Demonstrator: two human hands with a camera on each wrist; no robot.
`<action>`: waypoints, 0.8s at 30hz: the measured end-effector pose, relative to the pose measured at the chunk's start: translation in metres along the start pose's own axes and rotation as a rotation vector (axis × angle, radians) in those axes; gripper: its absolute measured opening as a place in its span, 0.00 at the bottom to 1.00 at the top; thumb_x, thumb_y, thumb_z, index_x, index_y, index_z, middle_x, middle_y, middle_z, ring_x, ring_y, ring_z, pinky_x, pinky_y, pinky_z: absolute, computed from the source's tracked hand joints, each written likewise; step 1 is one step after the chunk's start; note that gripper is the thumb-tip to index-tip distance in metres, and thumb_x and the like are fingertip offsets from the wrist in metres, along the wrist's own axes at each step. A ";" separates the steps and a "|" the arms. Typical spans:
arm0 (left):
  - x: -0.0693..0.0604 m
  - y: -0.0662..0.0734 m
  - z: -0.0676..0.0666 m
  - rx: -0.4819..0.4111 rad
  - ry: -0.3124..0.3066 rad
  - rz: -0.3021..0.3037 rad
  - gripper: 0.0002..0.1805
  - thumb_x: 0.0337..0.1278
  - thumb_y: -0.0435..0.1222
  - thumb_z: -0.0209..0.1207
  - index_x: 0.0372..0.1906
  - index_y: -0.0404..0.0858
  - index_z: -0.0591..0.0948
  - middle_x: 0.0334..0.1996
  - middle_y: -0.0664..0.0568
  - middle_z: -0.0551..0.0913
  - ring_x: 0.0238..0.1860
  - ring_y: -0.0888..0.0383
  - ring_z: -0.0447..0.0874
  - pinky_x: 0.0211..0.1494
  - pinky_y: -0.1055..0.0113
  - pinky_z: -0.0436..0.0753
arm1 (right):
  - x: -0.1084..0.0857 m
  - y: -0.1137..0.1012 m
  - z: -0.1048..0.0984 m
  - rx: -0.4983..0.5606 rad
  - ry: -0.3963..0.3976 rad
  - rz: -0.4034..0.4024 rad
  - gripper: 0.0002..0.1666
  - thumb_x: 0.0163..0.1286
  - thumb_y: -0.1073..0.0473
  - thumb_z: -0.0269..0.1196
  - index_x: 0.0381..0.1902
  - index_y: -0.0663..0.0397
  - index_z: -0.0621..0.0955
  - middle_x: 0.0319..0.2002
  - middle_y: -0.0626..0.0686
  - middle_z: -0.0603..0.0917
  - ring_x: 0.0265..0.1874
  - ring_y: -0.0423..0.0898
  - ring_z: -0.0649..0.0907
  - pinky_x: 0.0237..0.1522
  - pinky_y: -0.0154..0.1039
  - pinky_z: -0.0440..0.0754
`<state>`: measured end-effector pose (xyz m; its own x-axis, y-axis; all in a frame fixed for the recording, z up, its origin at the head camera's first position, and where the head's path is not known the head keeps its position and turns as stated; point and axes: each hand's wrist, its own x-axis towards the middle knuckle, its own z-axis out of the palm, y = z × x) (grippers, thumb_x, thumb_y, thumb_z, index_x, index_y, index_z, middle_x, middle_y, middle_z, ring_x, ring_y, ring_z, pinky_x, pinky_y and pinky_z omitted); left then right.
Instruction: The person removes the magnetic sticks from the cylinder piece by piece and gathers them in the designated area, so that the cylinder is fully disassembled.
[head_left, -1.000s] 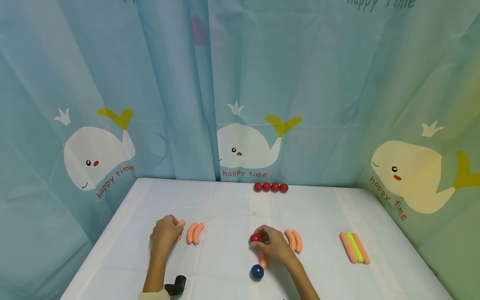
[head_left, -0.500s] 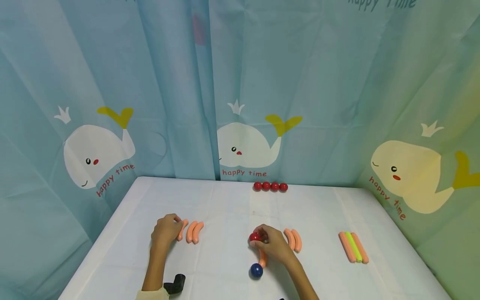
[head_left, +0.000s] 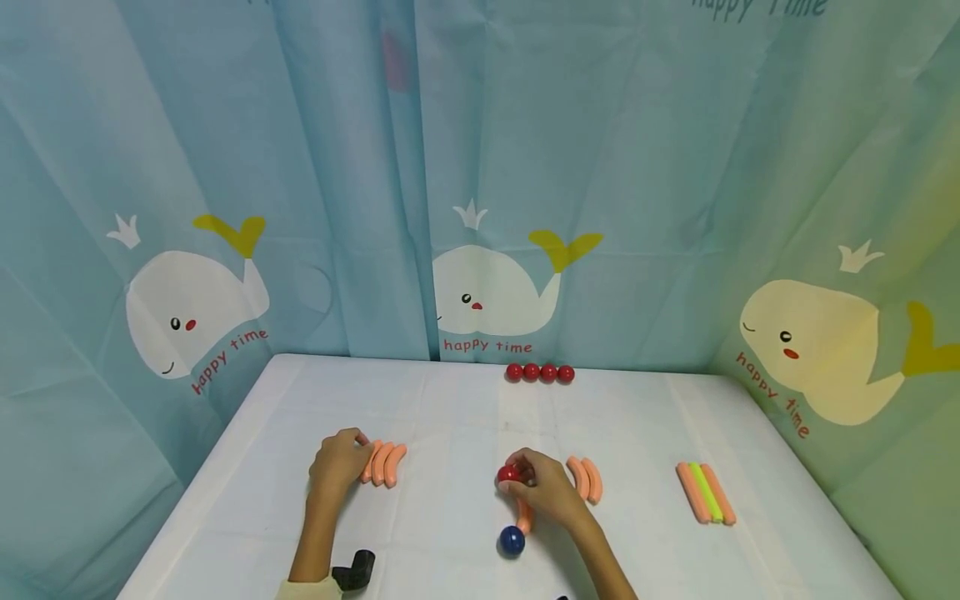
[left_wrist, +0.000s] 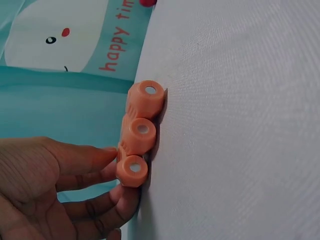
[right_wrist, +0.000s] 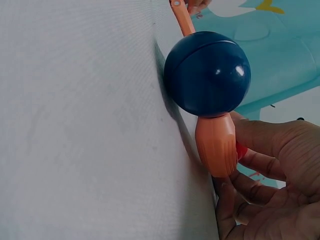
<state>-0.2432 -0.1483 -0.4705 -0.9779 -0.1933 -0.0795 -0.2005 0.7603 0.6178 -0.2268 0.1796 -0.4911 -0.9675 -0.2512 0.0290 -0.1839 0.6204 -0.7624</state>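
On the left of the white table, my left hand (head_left: pixel 335 461) pinches a curved orange stick (left_wrist: pixel 134 176) between thumb and fingers. That stick lies against two more curved orange sticks (head_left: pixel 386 465), side by side in a row; pale discs show in their ends in the left wrist view. Near the table's middle, my right hand (head_left: pixel 546 485) grips a red ball (head_left: pixel 507 473). Below the red ball runs another curved orange stick (right_wrist: pixel 216 145), its near end touching a blue ball (right_wrist: pixel 207 75). In the right wrist view the stick mostly hides the red ball.
Two curved orange sticks (head_left: pixel 585 481) lie just right of my right hand. Farther right, two straight orange sticks (head_left: pixel 693 493) flank a green stick (head_left: pixel 707 492). Several red balls (head_left: pixel 540 372) line the table's back edge, before a whale-print curtain (head_left: pixel 495 167).
My left hand has slid right with its curved orange stick, closing the gap to the other two. The right hand stays nearly still with the red ball.
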 end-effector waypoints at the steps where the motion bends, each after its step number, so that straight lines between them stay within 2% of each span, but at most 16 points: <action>1: 0.000 0.000 0.000 0.001 0.001 0.002 0.12 0.62 0.39 0.56 0.39 0.33 0.83 0.27 0.45 0.81 0.26 0.52 0.76 0.24 0.63 0.71 | 0.000 0.000 0.000 -0.003 0.001 -0.002 0.19 0.57 0.57 0.73 0.44 0.56 0.80 0.37 0.49 0.84 0.36 0.42 0.80 0.37 0.29 0.79; 8: 0.000 0.000 -0.001 0.008 -0.002 0.016 0.13 0.62 0.39 0.57 0.40 0.33 0.82 0.26 0.46 0.81 0.26 0.52 0.76 0.24 0.63 0.71 | 0.000 0.001 -0.001 -0.010 0.006 -0.024 0.19 0.57 0.57 0.73 0.43 0.56 0.80 0.36 0.49 0.84 0.35 0.41 0.80 0.36 0.30 0.78; 14: 0.000 0.000 -0.002 0.017 0.000 0.025 0.13 0.62 0.40 0.56 0.41 0.32 0.82 0.27 0.44 0.82 0.26 0.51 0.76 0.25 0.61 0.72 | 0.001 0.002 0.000 -0.003 -0.005 -0.008 0.19 0.57 0.56 0.73 0.44 0.56 0.80 0.36 0.49 0.83 0.36 0.42 0.79 0.36 0.29 0.78; 18: 0.000 0.002 -0.002 0.013 0.028 0.039 0.12 0.63 0.38 0.56 0.42 0.32 0.82 0.28 0.44 0.82 0.26 0.52 0.77 0.24 0.61 0.72 | 0.001 0.003 -0.001 -0.007 -0.004 -0.011 0.19 0.57 0.56 0.73 0.44 0.55 0.80 0.36 0.49 0.83 0.35 0.42 0.79 0.36 0.30 0.78; 21: 0.000 0.007 -0.002 -0.012 0.075 0.099 0.11 0.63 0.36 0.57 0.42 0.32 0.82 0.29 0.46 0.83 0.27 0.54 0.78 0.24 0.62 0.74 | 0.002 0.004 -0.001 -0.005 -0.002 -0.017 0.19 0.57 0.56 0.73 0.43 0.56 0.80 0.35 0.49 0.83 0.35 0.42 0.79 0.35 0.30 0.78; 24: -0.001 0.015 0.001 -0.054 0.116 0.206 0.09 0.63 0.35 0.58 0.41 0.33 0.83 0.31 0.47 0.82 0.30 0.55 0.79 0.29 0.62 0.77 | 0.002 0.004 -0.001 0.001 -0.006 -0.013 0.19 0.57 0.56 0.73 0.44 0.56 0.80 0.35 0.49 0.83 0.35 0.42 0.79 0.35 0.29 0.78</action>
<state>-0.2452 -0.1358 -0.4621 -0.9839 -0.1096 0.1409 0.0092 0.7572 0.6532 -0.2296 0.1826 -0.4932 -0.9640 -0.2634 0.0350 -0.1962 0.6166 -0.7624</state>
